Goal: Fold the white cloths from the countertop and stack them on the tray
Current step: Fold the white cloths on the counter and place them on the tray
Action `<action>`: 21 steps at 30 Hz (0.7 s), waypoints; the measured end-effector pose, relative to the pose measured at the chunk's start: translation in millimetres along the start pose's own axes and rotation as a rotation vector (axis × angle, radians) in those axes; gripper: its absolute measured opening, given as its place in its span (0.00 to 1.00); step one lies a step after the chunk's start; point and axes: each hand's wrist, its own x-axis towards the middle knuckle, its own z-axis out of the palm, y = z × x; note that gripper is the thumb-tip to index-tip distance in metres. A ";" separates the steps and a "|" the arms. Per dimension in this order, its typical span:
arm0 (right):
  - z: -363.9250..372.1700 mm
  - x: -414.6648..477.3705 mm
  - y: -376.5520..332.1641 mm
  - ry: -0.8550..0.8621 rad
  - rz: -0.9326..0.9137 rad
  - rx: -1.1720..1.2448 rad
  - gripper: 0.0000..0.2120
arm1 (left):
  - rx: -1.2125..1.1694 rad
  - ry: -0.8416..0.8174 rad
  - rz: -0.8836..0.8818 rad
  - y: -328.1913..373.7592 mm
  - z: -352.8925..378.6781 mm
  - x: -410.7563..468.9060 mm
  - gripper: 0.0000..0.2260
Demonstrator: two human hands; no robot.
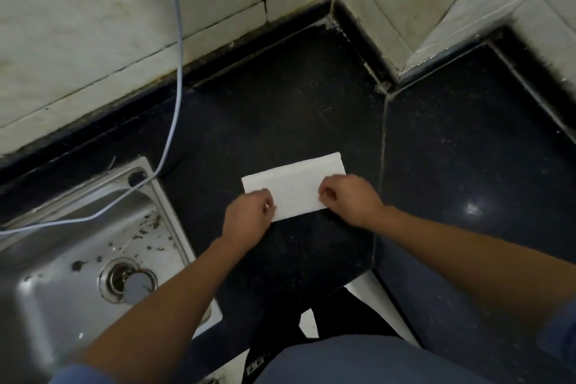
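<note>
One white cloth point(296, 185) lies flat on the black countertop point(280, 109), folded into a long rectangle with a narrow strip showing along its far edge. My left hand point(249, 215) pinches the cloth's near left corner with curled fingers. My right hand point(350, 199) pinches the near right corner the same way. No tray is in view.
A steel sink point(81, 259) with a drain and dark specks lies to the left. A pale cable point(176, 40) hangs down the tiled wall and runs across the sink. The tiled wall juts out as a corner at the back right. The counter's front edge is just below my hands.
</note>
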 end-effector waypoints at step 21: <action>-8.6 28.4 6.2 0.024 0.580 0.108 0.16 | 0.338 -0.108 0.165 -43.9 4.1 -7.8 0.21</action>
